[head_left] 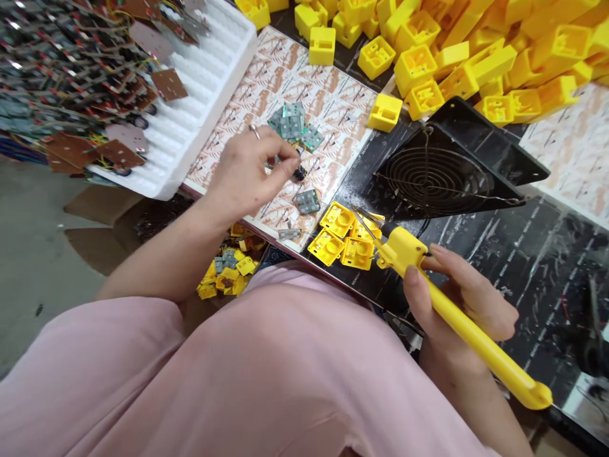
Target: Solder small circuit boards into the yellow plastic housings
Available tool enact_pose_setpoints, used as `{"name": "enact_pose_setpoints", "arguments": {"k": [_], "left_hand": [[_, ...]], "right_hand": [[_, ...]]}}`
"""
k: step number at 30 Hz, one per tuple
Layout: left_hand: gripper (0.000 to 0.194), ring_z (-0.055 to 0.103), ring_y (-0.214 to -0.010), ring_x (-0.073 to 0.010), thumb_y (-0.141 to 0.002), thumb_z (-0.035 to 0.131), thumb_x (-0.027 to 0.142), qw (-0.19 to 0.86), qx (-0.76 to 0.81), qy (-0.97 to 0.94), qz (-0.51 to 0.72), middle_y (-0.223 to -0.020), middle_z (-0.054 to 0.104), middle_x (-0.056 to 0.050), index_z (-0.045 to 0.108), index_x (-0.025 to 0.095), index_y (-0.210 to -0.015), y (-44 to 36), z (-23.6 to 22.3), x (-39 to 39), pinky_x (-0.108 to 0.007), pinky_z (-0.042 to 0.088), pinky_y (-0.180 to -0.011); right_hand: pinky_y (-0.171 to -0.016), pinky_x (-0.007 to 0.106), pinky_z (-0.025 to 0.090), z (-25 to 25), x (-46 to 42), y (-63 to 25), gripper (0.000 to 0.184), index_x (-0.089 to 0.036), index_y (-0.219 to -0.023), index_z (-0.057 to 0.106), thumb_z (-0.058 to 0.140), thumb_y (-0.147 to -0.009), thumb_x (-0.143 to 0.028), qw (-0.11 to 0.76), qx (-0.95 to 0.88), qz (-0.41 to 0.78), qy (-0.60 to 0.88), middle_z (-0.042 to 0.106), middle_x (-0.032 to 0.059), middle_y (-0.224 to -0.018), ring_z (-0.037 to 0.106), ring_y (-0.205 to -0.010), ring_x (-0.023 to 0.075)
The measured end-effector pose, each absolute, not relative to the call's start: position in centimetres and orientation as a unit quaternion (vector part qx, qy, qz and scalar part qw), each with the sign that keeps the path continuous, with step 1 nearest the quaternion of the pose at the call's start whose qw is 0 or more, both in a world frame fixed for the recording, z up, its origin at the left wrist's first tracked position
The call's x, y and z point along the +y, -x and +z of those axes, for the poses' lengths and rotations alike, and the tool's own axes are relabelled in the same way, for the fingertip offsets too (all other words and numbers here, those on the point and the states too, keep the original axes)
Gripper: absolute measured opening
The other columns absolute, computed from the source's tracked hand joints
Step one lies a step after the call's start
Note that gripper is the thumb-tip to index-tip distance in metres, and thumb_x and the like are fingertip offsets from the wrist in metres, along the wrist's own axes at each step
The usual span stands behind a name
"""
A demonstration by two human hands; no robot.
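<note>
The black benchtop (pixel 516 254) backs a yellow soldering gun (pixel 476 336).

Electronics workshop: piled circuit boards (pixel 291 120)

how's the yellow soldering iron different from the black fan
The yellow soldering iron is long and slim; the black fan is broad, with a round wire guard. The iron is gripped in the right hand, while the fan rests on the dark worktop. The iron's handle is bright yellow, but the fan's frame is black. Both are in the picture's right half.
</note>
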State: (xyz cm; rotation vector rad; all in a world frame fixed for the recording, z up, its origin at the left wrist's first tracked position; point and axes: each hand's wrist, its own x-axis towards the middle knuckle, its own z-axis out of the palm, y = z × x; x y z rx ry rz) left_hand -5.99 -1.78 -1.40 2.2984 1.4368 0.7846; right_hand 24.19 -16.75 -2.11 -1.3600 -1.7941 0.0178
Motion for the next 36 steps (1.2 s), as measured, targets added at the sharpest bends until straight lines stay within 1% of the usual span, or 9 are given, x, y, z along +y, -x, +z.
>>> {"name": "enact_pose_setpoints", "arguments": {"k": [4,7,11,14,18,23,27,32,36], "left_hand": [[0.033,0.071,-0.097,-0.0227,-0.099,0.055,0.041,0.145,0.476,-0.835,0.235,-0.103,0.077,-0.005,0.081,0.020,-0.105,5.8,-4.5,-2.6,-0.040,0.054,-0.092],[0.030,0.070,-0.099,-0.0239,-0.100,0.056,0.039,0.133,0.454,-0.850,0.231,-0.103,0.076,-0.006,0.082,0.022,-0.101,4.6,-5.4,-2.6,-0.044,0.052,-0.096],[0.030,0.068,-0.105,-0.0233,-0.103,0.052,0.033,0.154,0.398,-0.880,0.209,-0.105,0.077,-0.004,0.080,0.023,-0.102,3.8,-4.1,-1.9,-0.044,0.049,-0.102],[0.031,0.068,-0.103,-0.0238,-0.103,0.050,0.030,0.159,0.346,-0.915,0.135,-0.094,0.078,-0.003,0.081,0.025,-0.102,3.5,-2.8,-1.5,-0.045,0.046,-0.103],[0.028,0.065,-0.094,-0.0237,-0.099,0.054,0.030,0.160,0.308,-0.936,0.053,-0.083,0.078,-0.001,0.082,0.028,-0.095,2.9,-2.3,-1.0,-0.049,0.041,-0.102],[0.024,0.064,-0.083,-0.0201,-0.094,0.057,0.028,0.145,0.340,-0.927,0.060,-0.075,0.073,-0.001,0.080,0.025,-0.089,2.5,-2.4,-1.6,-0.047,0.040,-0.099],[0.031,0.064,-0.085,-0.0224,-0.096,0.051,0.027,0.102,0.328,-0.936,0.071,-0.077,0.076,-0.002,0.077,0.023,-0.081,2.2,-2.8,-2.9,-0.050,0.039,-0.097],[0.030,0.063,-0.084,-0.0227,-0.094,0.051,0.026,0.049,0.310,-0.948,0.049,-0.075,0.073,-0.003,0.073,0.021,-0.076,1.5,-2.5,-3.1,-0.046,0.040,-0.087],[0.026,0.064,-0.084,-0.0238,-0.091,0.052,0.024,0.026,0.288,-0.957,0.009,-0.075,0.071,-0.004,0.072,0.019,-0.075,1.0,-1.9,-2.7,-0.044,0.041,-0.081]], "right_hand": [[-0.061,0.025,0.060,-1.9,-16.5,-24.2,0.049,-0.031,-0.132,0.072,0.082,-0.087,-0.015,0.426,-0.725,0.023,0.540,0.081,-0.0018,-0.096,0.075,-0.069,0.0143],[-0.057,0.025,0.057,-1.8,-16.6,-24.0,0.044,-0.030,-0.127,0.074,0.082,-0.087,-0.016,0.435,-0.714,0.025,0.549,0.081,-0.0015,-0.093,0.071,-0.063,0.0135],[-0.051,0.025,0.051,-2.1,-17.0,-24.3,0.043,-0.030,-0.126,0.076,0.083,-0.086,-0.015,0.451,-0.706,0.019,0.546,0.080,-0.0025,-0.091,0.064,-0.055,0.0109],[-0.051,0.024,0.050,-2.4,-17.1,-24.6,0.044,-0.030,-0.127,0.076,0.083,-0.086,-0.015,0.472,-0.695,0.025,0.543,0.080,-0.0025,-0.090,0.064,-0.056,0.0108],[-0.055,0.025,0.054,-2.2,-17.2,-24.3,0.044,-0.030,-0.126,0.077,0.084,-0.086,-0.015,0.483,-0.690,0.045,0.537,0.080,-0.0021,-0.091,0.068,-0.061,0.0127],[-0.059,0.027,0.060,-1.9,-17.8,-24.2,0.047,-0.032,-0.131,0.074,0.081,-0.088,-0.014,0.463,-0.690,0.069,0.552,0.081,-0.0002,-0.095,0.073,-0.066,0.0156],[-0.060,0.027,0.061,-2.0,-17.5,-24.8,0.052,-0.024,-0.135,0.070,0.082,-0.086,-0.012,0.466,-0.730,0.062,0.495,0.081,0.0025,-0.096,0.075,-0.070,0.0165],[-0.049,0.022,0.057,-1.6,-16.5,-24.6,0.026,-0.017,-0.105,0.070,0.082,-0.085,-0.008,0.450,-0.784,0.108,0.414,0.076,0.0015,-0.078,0.073,-0.064,0.0151],[-0.051,0.021,0.057,-1.5,-16.3,-24.0,0.022,-0.018,-0.092,0.067,0.083,-0.083,-0.006,0.446,-0.788,0.101,0.412,0.075,0.0018,-0.076,0.073,-0.064,0.0139]]}}
